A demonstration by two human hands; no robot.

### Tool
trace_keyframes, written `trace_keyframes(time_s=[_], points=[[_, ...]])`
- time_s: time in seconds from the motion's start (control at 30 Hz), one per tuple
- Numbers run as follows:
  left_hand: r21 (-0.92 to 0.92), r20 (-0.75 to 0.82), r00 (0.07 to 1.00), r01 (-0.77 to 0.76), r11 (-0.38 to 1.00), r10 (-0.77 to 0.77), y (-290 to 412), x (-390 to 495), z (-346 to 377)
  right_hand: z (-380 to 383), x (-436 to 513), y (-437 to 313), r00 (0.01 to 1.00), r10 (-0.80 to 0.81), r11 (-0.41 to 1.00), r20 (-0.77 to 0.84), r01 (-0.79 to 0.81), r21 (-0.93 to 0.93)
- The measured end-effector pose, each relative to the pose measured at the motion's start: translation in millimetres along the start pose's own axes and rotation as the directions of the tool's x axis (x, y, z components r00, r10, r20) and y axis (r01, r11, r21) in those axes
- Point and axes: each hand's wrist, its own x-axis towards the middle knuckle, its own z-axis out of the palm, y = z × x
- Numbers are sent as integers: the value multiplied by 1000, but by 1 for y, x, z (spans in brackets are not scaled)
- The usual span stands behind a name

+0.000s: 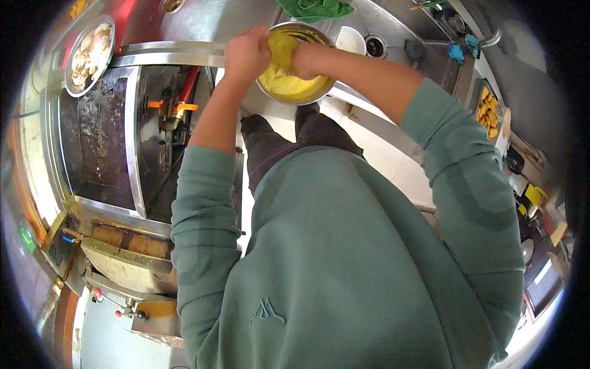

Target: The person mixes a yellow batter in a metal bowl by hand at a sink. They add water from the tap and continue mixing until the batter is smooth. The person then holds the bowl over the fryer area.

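Note:
A round metal bowl (318, 98) with thick yellow batter (290, 86) inside is at the top middle, tilted towards me. My left hand (248, 53) grips the bowl's left rim. Inside the bowl, my right hand (308, 60) reaches into the batter; its fingertips are hidden, so whether it holds anything does not show. A white container (351, 41) stands just right of the bowl, beside a sink drain (375, 46). Behind the bowl lies a green cloth (315, 9).
An oval plate of pale food pieces (90, 55) sits on the left counter, above a dark-fronted metal cabinet (103, 138). At the right, a metal tray (479, 92) holds golden fried pieces (488, 113). Blue scrubbers (455, 52) lie by the sink's edge.

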Motion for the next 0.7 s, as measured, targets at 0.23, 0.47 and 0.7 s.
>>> trace_keyframes(time_s=[0.23,0.47,0.7], points=[[-30,-18,994,104,994,-105,4,-6,3,15,8,-6,998,39,952,42,-50,302],[-81,-64,986,151,985,-156,8,-8,7,24,3,-27,955,256,380,148,-240,893],[-180,-142,978,124,976,-150,9,-12,9,39,30,-38,946,211,-470,247,-123,874]])
